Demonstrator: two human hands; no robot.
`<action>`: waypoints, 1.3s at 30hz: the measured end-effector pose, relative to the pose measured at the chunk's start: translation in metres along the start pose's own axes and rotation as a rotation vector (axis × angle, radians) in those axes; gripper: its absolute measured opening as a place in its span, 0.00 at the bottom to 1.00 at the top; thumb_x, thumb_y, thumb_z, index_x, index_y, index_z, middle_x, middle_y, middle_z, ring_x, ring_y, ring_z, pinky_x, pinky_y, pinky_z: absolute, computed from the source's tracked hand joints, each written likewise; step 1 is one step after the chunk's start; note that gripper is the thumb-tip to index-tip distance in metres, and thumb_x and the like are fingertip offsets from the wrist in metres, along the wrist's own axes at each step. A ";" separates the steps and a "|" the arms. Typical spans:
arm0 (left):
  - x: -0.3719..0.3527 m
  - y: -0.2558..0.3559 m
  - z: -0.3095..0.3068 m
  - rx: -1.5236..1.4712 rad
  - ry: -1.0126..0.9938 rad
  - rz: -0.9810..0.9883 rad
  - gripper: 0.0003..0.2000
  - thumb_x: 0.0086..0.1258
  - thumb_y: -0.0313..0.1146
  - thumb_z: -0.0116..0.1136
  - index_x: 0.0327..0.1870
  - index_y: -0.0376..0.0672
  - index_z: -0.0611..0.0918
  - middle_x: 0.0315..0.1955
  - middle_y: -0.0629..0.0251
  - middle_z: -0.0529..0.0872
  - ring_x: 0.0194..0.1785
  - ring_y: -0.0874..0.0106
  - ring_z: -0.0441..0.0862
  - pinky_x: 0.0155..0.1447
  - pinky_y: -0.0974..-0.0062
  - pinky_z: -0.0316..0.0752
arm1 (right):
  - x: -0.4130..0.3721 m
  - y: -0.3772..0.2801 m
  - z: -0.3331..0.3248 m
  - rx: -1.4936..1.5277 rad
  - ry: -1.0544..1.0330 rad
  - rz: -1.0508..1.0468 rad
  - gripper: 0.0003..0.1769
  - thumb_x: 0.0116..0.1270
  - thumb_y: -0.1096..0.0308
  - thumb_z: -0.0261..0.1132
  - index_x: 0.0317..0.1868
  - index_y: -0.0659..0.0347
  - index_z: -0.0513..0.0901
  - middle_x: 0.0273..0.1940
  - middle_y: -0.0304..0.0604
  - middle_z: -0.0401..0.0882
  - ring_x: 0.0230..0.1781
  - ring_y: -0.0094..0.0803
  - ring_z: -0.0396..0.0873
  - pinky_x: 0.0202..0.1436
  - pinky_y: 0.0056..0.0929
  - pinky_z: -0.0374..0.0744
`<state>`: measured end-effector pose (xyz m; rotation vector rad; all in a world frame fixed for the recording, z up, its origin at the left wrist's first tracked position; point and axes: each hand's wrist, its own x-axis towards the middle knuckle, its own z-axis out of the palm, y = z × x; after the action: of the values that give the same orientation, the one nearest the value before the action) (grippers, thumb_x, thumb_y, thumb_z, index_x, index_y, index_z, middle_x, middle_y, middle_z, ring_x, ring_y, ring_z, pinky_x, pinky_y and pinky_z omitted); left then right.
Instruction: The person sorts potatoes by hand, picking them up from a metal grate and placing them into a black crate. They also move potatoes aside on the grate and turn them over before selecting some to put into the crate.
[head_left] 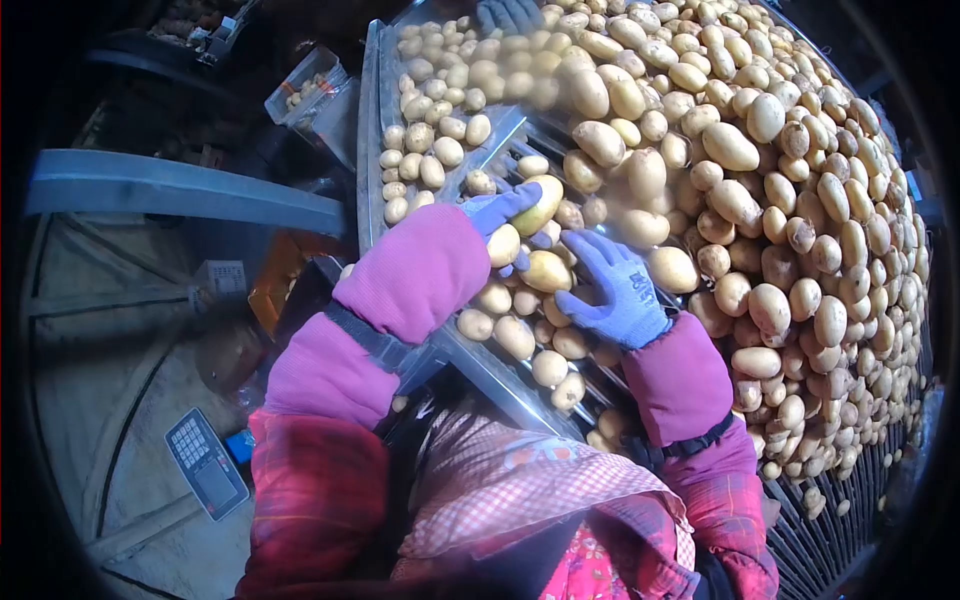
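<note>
Mid-pick at the potato rollers

The yellowish potato (541,203) is pinched in the left hand (500,218), just above the near edge of the big potato heap (780,200). The right hand (618,290) lies flat and unclenched, fingertips touching a second potato (546,271). Looks like the pulling-out step to me, and the next move calls for a steady carry clear of the packed neighbours. Small potatoes (430,140) fill the side channel, and a scale (205,465) sits on the floor
</note>
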<state>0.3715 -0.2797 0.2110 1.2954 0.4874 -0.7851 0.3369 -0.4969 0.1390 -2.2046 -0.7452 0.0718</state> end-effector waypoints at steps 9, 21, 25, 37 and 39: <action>-0.015 -0.038 -0.008 0.026 0.103 -0.046 0.28 0.70 0.61 0.53 0.48 0.41 0.82 0.26 0.62 0.83 0.25 0.73 0.78 0.27 0.78 0.72 | -0.003 0.002 0.008 -0.198 0.024 -0.105 0.41 0.52 0.42 0.69 0.66 0.51 0.74 0.66 0.49 0.69 0.66 0.51 0.68 0.65 0.52 0.67; -0.019 -0.067 0.003 -0.371 -0.088 0.070 0.35 0.69 0.66 0.48 0.62 0.43 0.73 0.41 0.52 0.84 0.30 0.62 0.84 0.30 0.69 0.80 | 0.001 0.003 0.004 0.549 -0.063 0.138 0.31 0.57 0.53 0.72 0.59 0.58 0.78 0.56 0.51 0.78 0.52 0.46 0.79 0.58 0.40 0.77; -0.022 -0.078 0.010 -0.510 -0.119 0.138 0.36 0.68 0.67 0.48 0.66 0.47 0.68 0.50 0.53 0.82 0.34 0.57 0.86 0.28 0.67 0.81 | 0.002 -0.007 -0.004 0.833 0.030 0.254 0.33 0.65 0.58 0.69 0.67 0.60 0.72 0.61 0.52 0.75 0.62 0.39 0.74 0.67 0.35 0.71; -0.021 -0.092 0.007 -0.963 -0.482 0.333 0.40 0.63 0.70 0.53 0.69 0.48 0.69 0.65 0.46 0.70 0.61 0.39 0.75 0.45 0.53 0.82 | 0.005 -0.006 -0.008 0.833 -0.076 0.057 0.44 0.66 0.59 0.69 0.75 0.65 0.56 0.72 0.51 0.61 0.72 0.36 0.61 0.75 0.37 0.60; -0.025 -0.087 0.011 -0.978 -0.480 0.291 0.42 0.61 0.70 0.55 0.69 0.48 0.69 0.65 0.45 0.70 0.60 0.38 0.75 0.45 0.49 0.81 | 0.004 -0.004 -0.013 0.829 -0.161 0.117 0.41 0.66 0.59 0.68 0.74 0.65 0.60 0.70 0.48 0.65 0.70 0.35 0.63 0.74 0.36 0.61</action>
<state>0.2888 -0.2909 0.1737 0.2375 0.2206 -0.4708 0.3418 -0.5010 0.1514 -1.4502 -0.5328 0.5254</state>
